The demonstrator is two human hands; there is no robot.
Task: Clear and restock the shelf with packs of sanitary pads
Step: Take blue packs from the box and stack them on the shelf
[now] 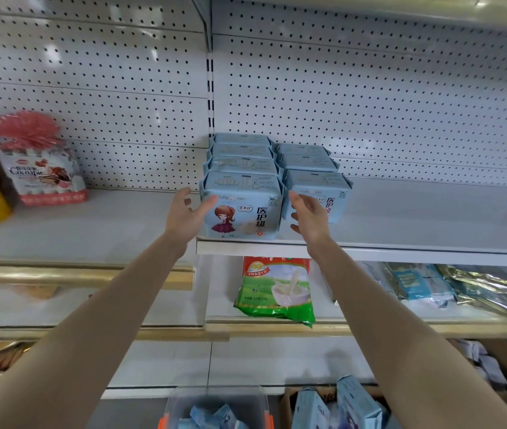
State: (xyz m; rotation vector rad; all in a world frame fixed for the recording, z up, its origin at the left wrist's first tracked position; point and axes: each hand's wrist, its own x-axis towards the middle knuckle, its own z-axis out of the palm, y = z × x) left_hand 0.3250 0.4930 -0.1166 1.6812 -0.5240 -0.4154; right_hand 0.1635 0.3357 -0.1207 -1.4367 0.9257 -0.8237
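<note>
Head view. Your left hand (188, 216) grasps the front pack (246, 212) of sanitary pads at its left edge, thumb laid on the printed face and fingers running up the side. Your right hand (308, 219) is released, fingers loosely spread just beside the pack's right edge; whether it touches cannot be told. The front pack stands upright at the lip of the upper shelf (400, 250), at the head of a row of three like packs (241, 153) that runs back to the pegboard panel (354, 88). A second row (308, 161) stands close on its right, its nearest pack partly hidden by your right hand. A snack bag (41, 178) stands well apart to the left. A green bag (277, 292) leans on the shelf below. At the bottom edge, a clear bin (218, 397) and a cardboard box (339, 407) hold more blue packs.
</note>
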